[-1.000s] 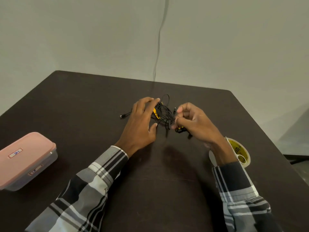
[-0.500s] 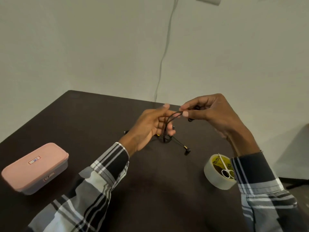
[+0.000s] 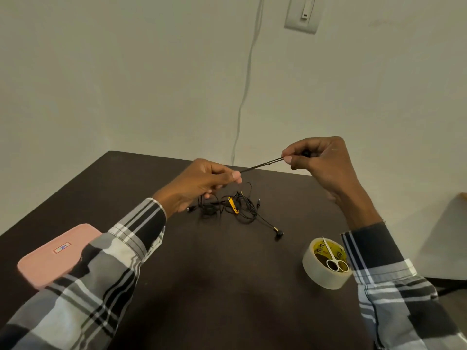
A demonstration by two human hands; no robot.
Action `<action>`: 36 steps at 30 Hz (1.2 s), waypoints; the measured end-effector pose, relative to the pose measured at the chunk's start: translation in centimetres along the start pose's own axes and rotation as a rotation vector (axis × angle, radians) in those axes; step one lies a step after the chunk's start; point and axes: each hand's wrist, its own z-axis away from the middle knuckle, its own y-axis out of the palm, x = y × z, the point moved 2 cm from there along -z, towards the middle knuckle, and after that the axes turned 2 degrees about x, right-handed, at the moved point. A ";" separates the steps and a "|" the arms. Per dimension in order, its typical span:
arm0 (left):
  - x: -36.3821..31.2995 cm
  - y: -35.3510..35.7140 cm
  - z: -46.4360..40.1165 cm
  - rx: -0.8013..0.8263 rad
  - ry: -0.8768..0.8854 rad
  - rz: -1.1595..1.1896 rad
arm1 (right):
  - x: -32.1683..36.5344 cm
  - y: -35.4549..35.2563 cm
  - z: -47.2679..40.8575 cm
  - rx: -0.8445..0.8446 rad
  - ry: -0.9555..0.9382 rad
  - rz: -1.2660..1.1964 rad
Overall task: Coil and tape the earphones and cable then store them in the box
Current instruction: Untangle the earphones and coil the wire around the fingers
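While the dark table (image 3: pixel 227 286) carries everything, the pink box (image 3: pixel 54 257) sits lid-on at its left edge, partly behind the left sleeve. Tape roll (image 3: pixel 326 267) stands near the right sleeve, small scissors (image 3: pixel 333 256) resting on top. Left hand (image 3: pixel 199 184) and right hand (image 3: pixel 321 162) each pinch the earphones (image 3: pixel 237 205) wire, a doubled stretch taut between them above the table. The rest lies tangled on the table below, one earbud trailing toward the tape.

A dark table (image 3: pixel 227 286) meets a pale wall (image 3: pixel 126 72) bearing a switch plate (image 3: pixel 302 14).
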 end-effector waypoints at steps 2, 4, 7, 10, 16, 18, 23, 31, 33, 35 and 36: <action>-0.8 -1.3 0.0 -0.040 0.013 -0.035 | 0.0 -1.1 -0.1 -0.078 -0.012 -0.042; -1.5 -2.6 0.0 -0.088 0.038 -0.042 | -0.1 -2.4 -0.1 -0.139 -0.022 -0.089; -2.8 -3.8 0.0 -0.118 0.091 -0.077 | -0.3 -3.5 0.4 -0.094 -0.001 -0.099; -3.9 -4.2 -0.3 -0.144 0.117 -0.124 | -0.9 -3.1 1.1 0.069 0.095 -0.017; -5.2 -3.2 -0.8 -0.045 0.158 -0.211 | -2.5 -1.3 1.7 0.406 0.213 0.274; -5.7 -2.3 -0.9 -0.001 0.185 -0.243 | -2.4 -0.6 1.5 0.404 0.186 0.312; -6.4 0.3 -1.5 0.114 0.220 -0.383 | 0.2 2.4 1.9 0.204 0.084 0.050; -6.0 0.5 -2.1 0.129 0.165 -0.381 | 1.0 5.7 2.7 0.141 0.101 -0.155; -5.8 0.0 -1.9 0.135 0.139 -0.374 | 1.0 5.6 2.7 0.130 0.103 -0.139; -5.7 -0.4 -1.5 0.141 0.132 -0.360 | 1.2 5.6 2.9 0.126 0.100 -0.112; -5.7 -0.6 -1.3 0.144 0.138 -0.349 | 1.4 5.4 2.9 0.118 0.099 -0.112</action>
